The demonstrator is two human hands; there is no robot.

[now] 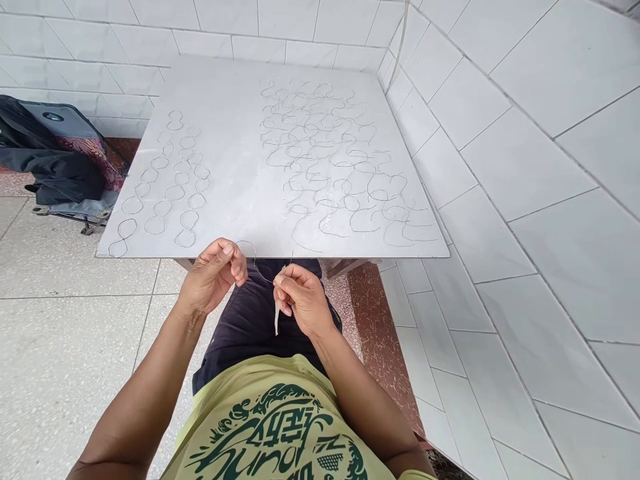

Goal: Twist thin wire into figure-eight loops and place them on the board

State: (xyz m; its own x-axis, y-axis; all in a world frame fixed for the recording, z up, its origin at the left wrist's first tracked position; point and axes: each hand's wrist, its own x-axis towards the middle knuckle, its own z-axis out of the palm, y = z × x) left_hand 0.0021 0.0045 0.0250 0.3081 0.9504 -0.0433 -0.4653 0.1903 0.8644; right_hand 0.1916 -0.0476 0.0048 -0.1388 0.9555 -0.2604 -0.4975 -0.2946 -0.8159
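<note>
A thin curved wire piece [256, 261] spans between my two hands, just in front of the near edge of the white board [240, 133]. My left hand [214, 275] is closed, pinching the wire's left end. My right hand [300, 297] is closed too, pinching the right end together with a small pale strip that hangs down. On the board's left part lie rows of figure-eight wire loops [165, 183]. On its right part lies a spread of open, wavy wire pieces [335, 167].
The board rests on a low stand above a speckled floor. White tiled walls rise on the right and behind. A folding chair with dark clothing [55, 160] stands at the far left. My dark trousers and yellow-green shirt fill the foreground.
</note>
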